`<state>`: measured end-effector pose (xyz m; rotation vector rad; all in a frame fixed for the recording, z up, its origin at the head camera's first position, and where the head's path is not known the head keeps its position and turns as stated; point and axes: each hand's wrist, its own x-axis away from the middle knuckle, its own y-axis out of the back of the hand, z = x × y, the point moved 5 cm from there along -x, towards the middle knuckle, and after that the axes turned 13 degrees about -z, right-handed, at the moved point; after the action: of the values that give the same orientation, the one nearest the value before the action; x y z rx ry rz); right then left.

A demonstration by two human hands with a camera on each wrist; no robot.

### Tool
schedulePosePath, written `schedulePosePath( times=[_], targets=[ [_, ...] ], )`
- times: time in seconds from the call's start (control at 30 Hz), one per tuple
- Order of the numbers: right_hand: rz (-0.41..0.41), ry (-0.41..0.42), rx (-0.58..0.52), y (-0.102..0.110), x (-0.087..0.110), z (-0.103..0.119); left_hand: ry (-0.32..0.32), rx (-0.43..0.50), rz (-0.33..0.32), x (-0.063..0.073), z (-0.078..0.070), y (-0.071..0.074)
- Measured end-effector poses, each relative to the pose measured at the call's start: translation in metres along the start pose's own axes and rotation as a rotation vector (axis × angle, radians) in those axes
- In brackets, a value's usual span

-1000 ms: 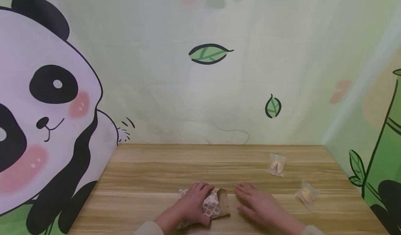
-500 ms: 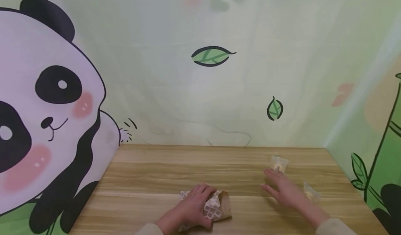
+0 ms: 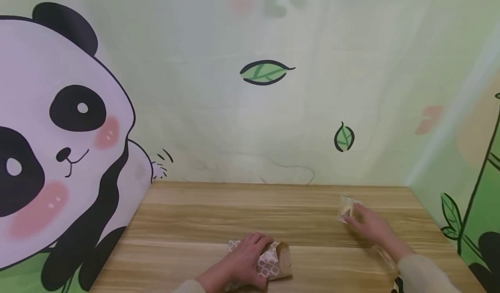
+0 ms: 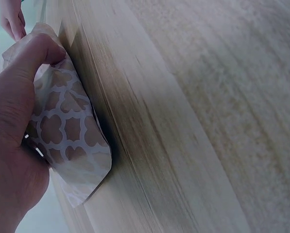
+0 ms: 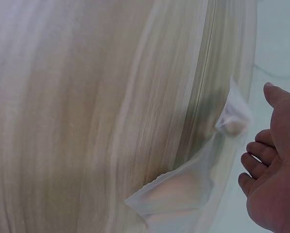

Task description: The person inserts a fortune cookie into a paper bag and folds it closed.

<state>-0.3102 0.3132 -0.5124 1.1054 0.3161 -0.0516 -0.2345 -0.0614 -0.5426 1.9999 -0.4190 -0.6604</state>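
Observation:
My left hand (image 3: 248,258) grips a brown paper bag (image 3: 268,262) with a white lattice pattern. The bag lies on its side on the table, its mouth facing right; in the left wrist view the thumb and fingers wrap over the paper bag (image 4: 62,128). At the back right, my right hand (image 3: 371,225) is at a wrapped fortune cookie (image 3: 345,208), thumb and fingers on either side of its clear packet. In the right wrist view the right hand (image 5: 276,160) has thumb and fingers apart, with the wrapped cookie (image 5: 233,121) beside them.
A second clear cookie packet (image 3: 384,257) lies nearer, mostly hidden under the right forearm; the right wrist view shows this packet (image 5: 176,194) larger. The wooden table (image 3: 187,215) ends at a panda-printed backdrop (image 3: 218,123).
My right hand has moved from beside the bag's mouth, right and away from me, to the far cookie packet. The left hand keeps its grip on the bag. The head view has shifted slightly.

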Motion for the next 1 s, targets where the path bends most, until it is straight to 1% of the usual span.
schedulePosePath(
  times=[0.1, 0.23, 0.53, 0.6, 0.8, 1.0],
  targets=[
    [0.024, -0.047, 0.018, -0.002, -0.005, -0.012, 0.004, -0.003, 0.005, 0.000, 0.000, -0.002],
    [0.036, -0.105, 0.031, -0.004, -0.010, -0.022, -0.003, -0.008, 0.001, 0.001, -0.001, -0.002],
    [0.044, -0.175, -0.018, -0.008, -0.014, -0.031, 0.002, -0.012, 0.007, 0.002, -0.001, 0.000],
    [0.033, -0.181, -0.030, -0.009, -0.015, -0.032, -0.001, -0.013, 0.007, 0.003, -0.001, -0.001],
    [-0.034, -0.159, -0.035, -0.013, -0.020, -0.031, -0.005, -0.026, 0.009, 0.003, 0.000, -0.003],
    [-0.053, -0.205, -0.072, -0.016, -0.024, -0.029, -0.005, -0.036, 0.013, 0.003, -0.001, -0.004]
  ],
)
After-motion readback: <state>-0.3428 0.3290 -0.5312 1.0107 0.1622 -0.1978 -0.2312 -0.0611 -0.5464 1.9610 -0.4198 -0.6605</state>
